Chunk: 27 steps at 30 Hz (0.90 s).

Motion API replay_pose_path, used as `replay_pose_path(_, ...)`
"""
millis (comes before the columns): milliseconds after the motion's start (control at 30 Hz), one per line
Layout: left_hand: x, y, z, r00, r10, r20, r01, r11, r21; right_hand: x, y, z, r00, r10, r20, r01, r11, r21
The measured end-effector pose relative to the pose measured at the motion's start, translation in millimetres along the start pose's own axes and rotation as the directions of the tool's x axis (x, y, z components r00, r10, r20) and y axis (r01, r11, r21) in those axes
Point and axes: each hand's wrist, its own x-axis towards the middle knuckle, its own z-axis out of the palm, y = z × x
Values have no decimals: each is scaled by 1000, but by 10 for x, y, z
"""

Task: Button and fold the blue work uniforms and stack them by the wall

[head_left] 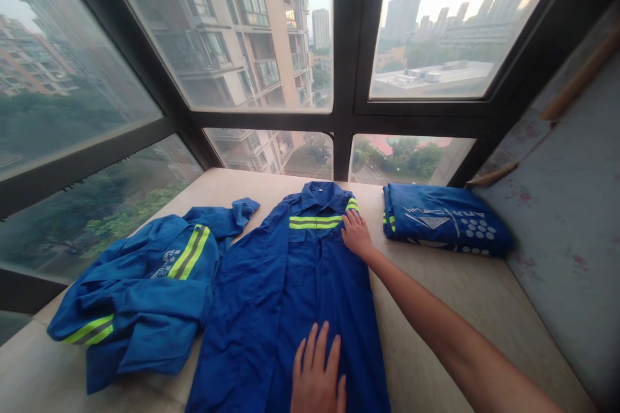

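A blue work jacket [303, 284] with yellow-green and grey reflective stripes lies front up, its collar toward the window. One sleeve is laid along its left side; the other is mostly out of sight. My right hand [357, 233] rests on the jacket's right edge near the chest stripe, fingers stretched out over the cloth. Lower down, my left hand [318, 371] lies flat on the jacket front with its fingers spread. Neither hand grips anything that I can see.
Left of the jacket is a crumpled blue work garment [145, 284] with the same stripes. A folded stack of blue workwear [440, 219] with white print sits at the right back. All lie on a pale ledge [431, 329], with windows behind and a patterned wall [571, 239] at right.
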Motion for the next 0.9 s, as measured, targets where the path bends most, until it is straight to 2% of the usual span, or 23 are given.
replay_pose_path(67,134,-22,84,988,152,-26,-150,986,68,8,28,92,1000,7,29,-7,1000,2)
replay_pose_path(167,151,-54,208,977,206,-46,-200,974,107,32,63,194,998,12,61,-12,1000,-2)
replay_pose_path(300,114,83,291,989,147,20,-148,987,64,68,185,202,996,-2,89,4,1000,-19)
replay_pose_path(467,306,545,338,995,62,81,-55,994,-94,124,378,6,997,33,76,-29,998,-59)
replay_pose_path(567,416,776,309,995,39,96,-18,977,-211,73,338,-160,997,79,27,-76,993,-88)
replay_pose_path(633,427,825,232,996,15,87,10,959,-283,-74,221,-240,997,76,-5,-76,994,-78)
replay_pose_path(700,375,742,110,997,-27,67,47,946,-322,-336,76,-266,999,31,-25,-32,999,-34)
replay_pose_path(767,256,510,-37,996,-87,30,92,948,-304,-681,-34,-237,999,-30,-26,31,999,22)
replay_pose_path(833,70,151,-190,986,-165,-26,155,958,-240,-1034,-65,-170,997,-74,-8,75,995,64)
replay_pose_path(900,-172,-265,-331,956,-282,-81,267,950,-163,-1313,-19,-97,996,-87,10,86,992,87)
